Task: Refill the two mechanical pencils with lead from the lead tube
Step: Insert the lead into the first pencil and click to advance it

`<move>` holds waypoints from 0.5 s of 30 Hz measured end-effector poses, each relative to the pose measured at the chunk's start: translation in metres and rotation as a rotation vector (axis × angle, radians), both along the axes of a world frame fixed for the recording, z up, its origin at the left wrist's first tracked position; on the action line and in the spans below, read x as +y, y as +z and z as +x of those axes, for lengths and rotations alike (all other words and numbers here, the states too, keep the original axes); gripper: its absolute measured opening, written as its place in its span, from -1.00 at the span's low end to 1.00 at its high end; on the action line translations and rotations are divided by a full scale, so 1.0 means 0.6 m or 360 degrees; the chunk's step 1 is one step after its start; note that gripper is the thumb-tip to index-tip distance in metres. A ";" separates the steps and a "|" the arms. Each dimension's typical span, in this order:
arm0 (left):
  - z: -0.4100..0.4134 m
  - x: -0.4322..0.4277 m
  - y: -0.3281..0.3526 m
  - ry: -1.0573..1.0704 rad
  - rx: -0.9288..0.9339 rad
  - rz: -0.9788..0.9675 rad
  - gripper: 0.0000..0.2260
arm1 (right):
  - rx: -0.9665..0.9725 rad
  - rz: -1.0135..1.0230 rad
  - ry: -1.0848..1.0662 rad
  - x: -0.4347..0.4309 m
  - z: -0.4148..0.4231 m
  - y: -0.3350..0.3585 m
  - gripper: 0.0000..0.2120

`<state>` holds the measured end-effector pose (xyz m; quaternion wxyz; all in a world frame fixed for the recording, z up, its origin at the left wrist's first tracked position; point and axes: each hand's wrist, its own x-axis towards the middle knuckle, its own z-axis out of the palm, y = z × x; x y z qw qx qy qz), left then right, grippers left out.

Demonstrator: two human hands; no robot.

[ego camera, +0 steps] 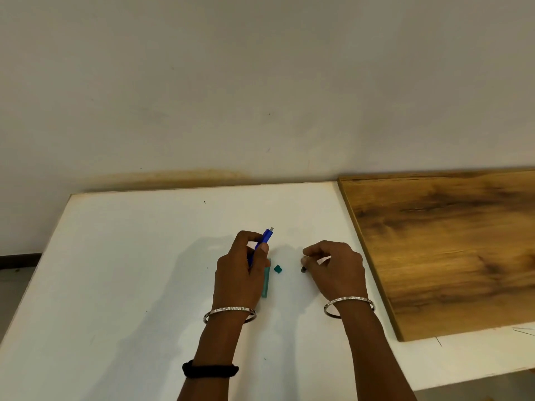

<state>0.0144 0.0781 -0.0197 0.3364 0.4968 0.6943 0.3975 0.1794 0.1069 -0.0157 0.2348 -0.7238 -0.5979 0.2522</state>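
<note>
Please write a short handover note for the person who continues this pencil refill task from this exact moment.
Left hand: holds the blue mechanical pencil upright-tilted, its grey end up.
Right hand: pinches a small dark piece, low over the white table; what it is I cannot tell.
The teal lead tube lies beside the left hand, and its teal cap lies apart from it, so the tube looks open.
A second pencil is not visible.
Left: put lead in, close both pencils.

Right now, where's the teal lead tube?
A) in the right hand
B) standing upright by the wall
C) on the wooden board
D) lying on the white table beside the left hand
D: the teal lead tube lies flat on the white table, partly behind the left hand, which holds the blue mechanical pencil.
</note>
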 end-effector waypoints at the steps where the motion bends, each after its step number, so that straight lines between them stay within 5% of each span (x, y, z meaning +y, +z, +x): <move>1: 0.001 0.000 0.000 0.0001 -0.0003 -0.0002 -0.85 | 0.0029 -0.0046 0.0015 0.001 -0.001 -0.001 -0.84; 8: 0.002 0.000 -0.002 -0.0045 0.0024 0.0002 -0.91 | -0.0092 -0.0169 0.0113 0.002 -0.006 -0.011 -0.80; 15: 0.000 -0.003 -0.002 -0.0133 0.0091 -0.0046 -0.94 | 0.0807 0.0164 -0.0070 0.004 -0.021 0.015 -0.87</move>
